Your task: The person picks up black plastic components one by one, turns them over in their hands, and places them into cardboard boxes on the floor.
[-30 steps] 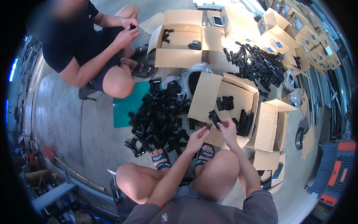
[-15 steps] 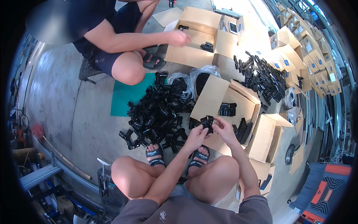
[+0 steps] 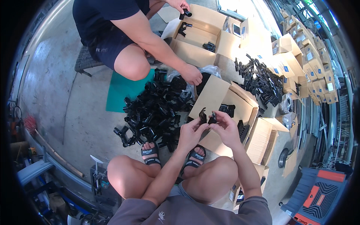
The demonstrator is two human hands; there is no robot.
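My left hand (image 3: 192, 134) pinches a curved black pipe-joint half (image 3: 203, 116) between thumb and fingers. Close beside it, my right hand (image 3: 227, 129) grips a second black joint piece (image 3: 212, 119), partly covered by the fingers. The two pieces are apart, with a small gap between them. Both hands are above the near side of an open cardboard box (image 3: 210, 96), in which black joints (image 3: 227, 109) stand in rows. To the left of my hands, a heap of black pipe joints (image 3: 153, 108) covers the floor and part of a green mat (image 3: 119, 93).
Across from me a co-worker's hand (image 3: 193, 75) reaches beside a plastic bag, while the other (image 3: 179, 5) holds a black joint over another open box (image 3: 195, 35). More black parts (image 3: 262, 80) lie at the right. An orange-grey toolbox (image 3: 318, 195) stands at lower right.
The black joint in my hands is now in two separate pieces, one per hand. The co-worker has leaned rightward, with one hand now near the plastic bag and a joint in the other.
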